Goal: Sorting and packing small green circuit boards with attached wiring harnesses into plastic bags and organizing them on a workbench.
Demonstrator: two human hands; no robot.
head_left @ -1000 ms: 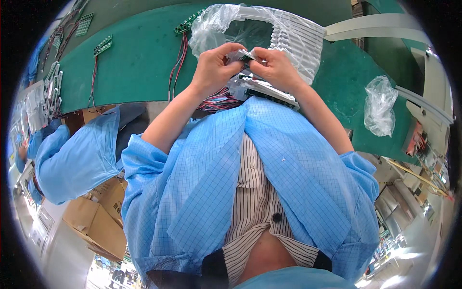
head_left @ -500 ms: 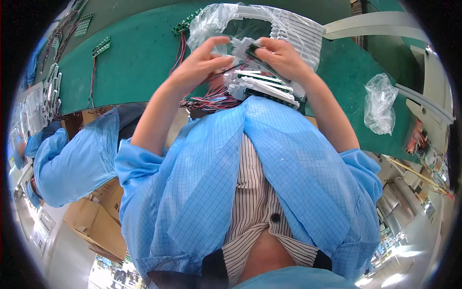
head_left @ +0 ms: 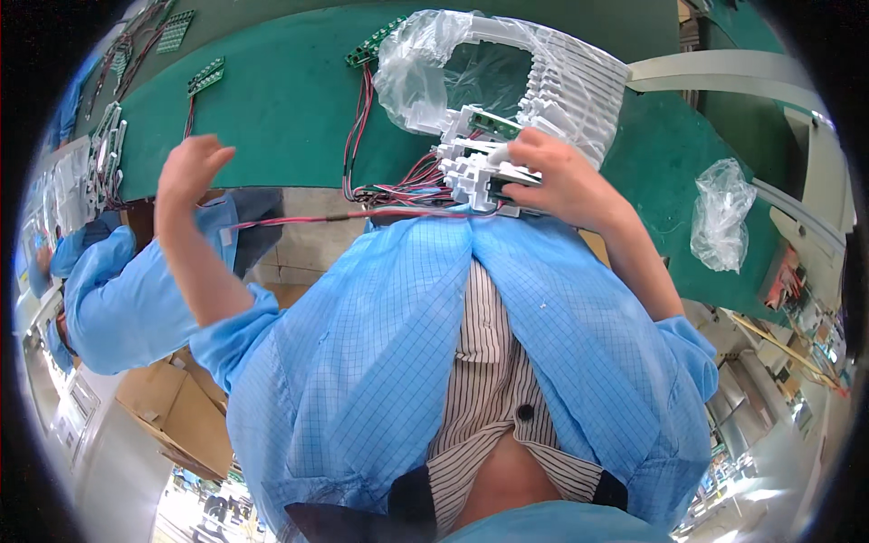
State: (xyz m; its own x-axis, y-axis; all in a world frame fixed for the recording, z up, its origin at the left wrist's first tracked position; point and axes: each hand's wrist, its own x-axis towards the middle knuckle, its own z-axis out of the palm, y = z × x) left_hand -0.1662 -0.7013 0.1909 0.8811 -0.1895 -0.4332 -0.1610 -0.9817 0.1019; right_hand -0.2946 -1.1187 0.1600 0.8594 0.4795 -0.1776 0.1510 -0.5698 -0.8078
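My right hand grips one of the white plastic strips with green circuit boards, gathered close to my body. Its thumb and fingers are closed on the end of the strip; the exact grasp is partly hidden. A red and black cable stretches leftward from these parts, ending in a small pale connector. Above that end is my left hand, slightly blurred, with thumb and forefinger apart and nothing visible between them. The connector hangs apart from it. More red and black wires lie bunched left of the strips.
Beyond the strips, clear plastic wrap partly covers a stack of white slats. Circuit boards with wires lie on the green table. Crumpled plastic sits at right. A co-worker in a blue coat is at left, near a cardboard box.
My left hand has swung away to the left from the white parts, and the cable now extends that way. My right hand has lowered the strip toward the others near my body.
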